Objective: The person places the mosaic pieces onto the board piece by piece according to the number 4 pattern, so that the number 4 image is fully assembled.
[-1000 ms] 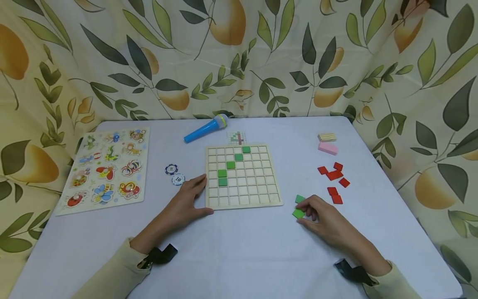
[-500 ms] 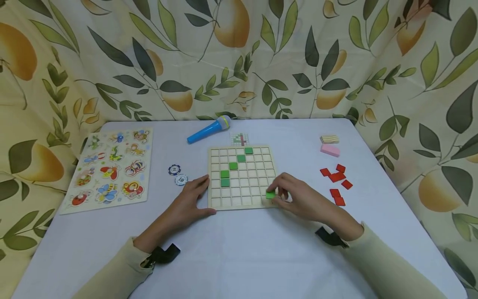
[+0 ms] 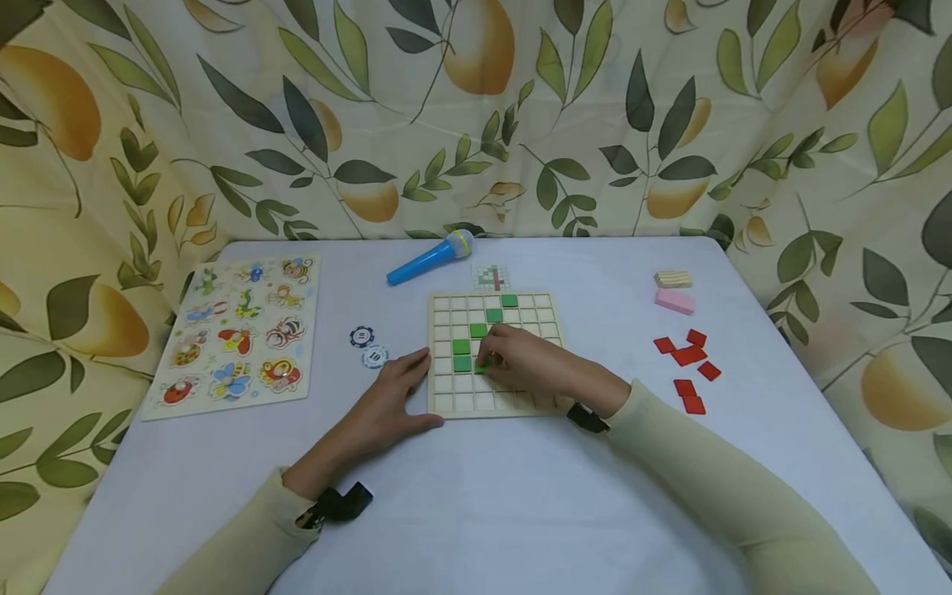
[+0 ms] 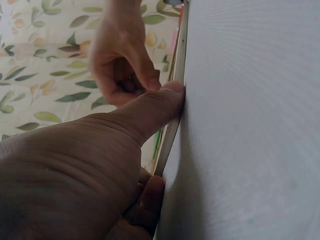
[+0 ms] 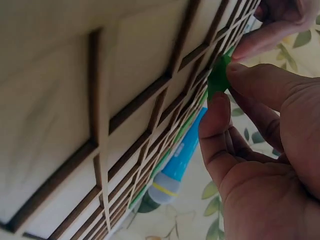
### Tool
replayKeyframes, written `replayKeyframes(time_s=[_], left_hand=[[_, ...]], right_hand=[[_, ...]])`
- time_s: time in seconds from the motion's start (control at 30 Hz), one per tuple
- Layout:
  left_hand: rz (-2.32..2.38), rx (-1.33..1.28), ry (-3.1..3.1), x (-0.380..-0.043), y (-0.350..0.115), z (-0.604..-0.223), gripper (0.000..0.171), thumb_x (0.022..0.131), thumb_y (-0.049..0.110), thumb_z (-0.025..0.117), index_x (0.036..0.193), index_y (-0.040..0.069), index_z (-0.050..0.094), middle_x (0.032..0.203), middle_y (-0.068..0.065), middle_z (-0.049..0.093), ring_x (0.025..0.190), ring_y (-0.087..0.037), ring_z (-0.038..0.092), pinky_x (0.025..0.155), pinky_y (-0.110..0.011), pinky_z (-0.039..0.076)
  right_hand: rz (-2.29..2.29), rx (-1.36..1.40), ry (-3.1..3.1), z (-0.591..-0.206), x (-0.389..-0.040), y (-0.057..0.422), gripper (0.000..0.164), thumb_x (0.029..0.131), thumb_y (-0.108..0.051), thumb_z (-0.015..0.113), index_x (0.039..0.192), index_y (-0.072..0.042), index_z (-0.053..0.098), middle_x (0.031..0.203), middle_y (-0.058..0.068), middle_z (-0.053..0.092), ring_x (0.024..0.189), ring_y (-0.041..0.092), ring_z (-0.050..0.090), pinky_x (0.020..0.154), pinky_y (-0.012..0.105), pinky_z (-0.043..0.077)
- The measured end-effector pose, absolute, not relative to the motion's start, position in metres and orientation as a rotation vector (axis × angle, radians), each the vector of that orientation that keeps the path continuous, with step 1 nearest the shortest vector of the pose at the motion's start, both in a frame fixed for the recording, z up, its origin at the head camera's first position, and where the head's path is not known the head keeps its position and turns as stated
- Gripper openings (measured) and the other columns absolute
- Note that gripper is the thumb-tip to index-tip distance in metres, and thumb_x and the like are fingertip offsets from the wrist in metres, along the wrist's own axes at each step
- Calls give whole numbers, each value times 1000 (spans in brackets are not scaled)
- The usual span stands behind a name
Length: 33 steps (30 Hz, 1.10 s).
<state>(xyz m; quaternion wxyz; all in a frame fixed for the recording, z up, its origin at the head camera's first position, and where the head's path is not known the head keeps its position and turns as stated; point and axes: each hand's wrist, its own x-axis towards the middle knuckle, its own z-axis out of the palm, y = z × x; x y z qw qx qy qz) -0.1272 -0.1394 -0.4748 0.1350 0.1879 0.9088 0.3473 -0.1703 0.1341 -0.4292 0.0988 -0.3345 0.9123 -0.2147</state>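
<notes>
A pale grid board (image 3: 446,405) lies on the white table, with several dark green tiles (image 3: 478,330) in a diagonal line of its squares. My left hand (image 3: 379,413) rests against the board's left side, fingertips at the left edge and thumb at the near-left corner. Over the board, my right hand (image 3: 528,364) pinches a green tile (image 5: 218,75) between thumb and index finger. In the head view that tile shows only as a bright sliver beside the lowest placed green tile (image 3: 462,363). The right hand hides part of the grid's middle.
Several red tiles (image 3: 689,355) lie at the right, below a pink block (image 3: 674,301) and pale sticks (image 3: 673,279). A small pattern card (image 3: 491,277) and blue microphone (image 3: 427,260) sit behind the board. Two chips (image 3: 375,356) and an insect puzzle board (image 3: 253,397) are at left.
My right hand has taken up green tile from the table right of the board and moved left, over the grid. No green tiles show at that spot now. The left hand stays at the board.
</notes>
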Motion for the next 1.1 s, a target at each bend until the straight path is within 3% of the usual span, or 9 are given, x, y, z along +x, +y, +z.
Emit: replayKeyframes(time_s=[0.4, 0.63, 0.83, 0.93, 1.0, 1.1], left_hand=[[993, 565, 2645, -128, -139, -474, 104, 86, 34, 91, 168, 11, 31, 178, -3, 26, 163, -31, 29, 124, -48, 45], [990, 553, 2647, -126, -137, -474, 105, 86, 33, 92, 168, 11, 30, 179, -4, 25, 164, -32, 27, 126, -49, 43], [978, 546, 2650, -124, -136, -474, 106, 86, 33, 91, 168, 10, 28, 179, -5, 24, 164, -33, 26, 128, -50, 41], [977, 539, 2650, -123, -136, -473, 106, 86, 32, 91, 168, 10, 28, 179, -6, 24, 163, -34, 27, 126, -50, 43], [980, 539, 2651, -123, -136, -472, 106, 86, 31, 91, 168, 10, 29, 179, -6, 24, 163, -34, 28, 125, -50, 44], [985, 539, 2649, -124, -136, -472, 105, 86, 31, 91, 168, 10, 29, 179, -6, 25, 162, -34, 30, 124, -50, 45]], right_hand=[[-560, -947, 2702, -430, -175, 127, 13, 102, -10, 72, 113, -9, 78, 117, 6, 68, 102, 17, 66, 89, 31, 60], [-795, -915, 2746, -412, -155, 170, 24, 100, -9, 75, 124, -12, 75, 123, 3, 72, 103, 16, 70, 89, 33, 63], [-1304, -568, 2832, -407, -103, 253, 35, 98, -6, 75, 131, -14, 71, 130, 8, 75, 114, 5, 73, 101, 13, 56], [-1390, -391, 2849, -419, -81, 280, 40, 99, -6, 74, 138, -13, 68, 137, 12, 73, 120, 8, 72, 101, 6, 51], [-1303, -284, 2887, -428, -72, 291, 47, 99, -10, 76, 144, -15, 64, 143, 11, 70, 126, 17, 71, 104, 16, 55], [-1055, -179, 2914, -439, -65, 300, 59, 97, -22, 80, 151, -18, 59, 152, 12, 63, 137, 33, 63, 114, 42, 55]])
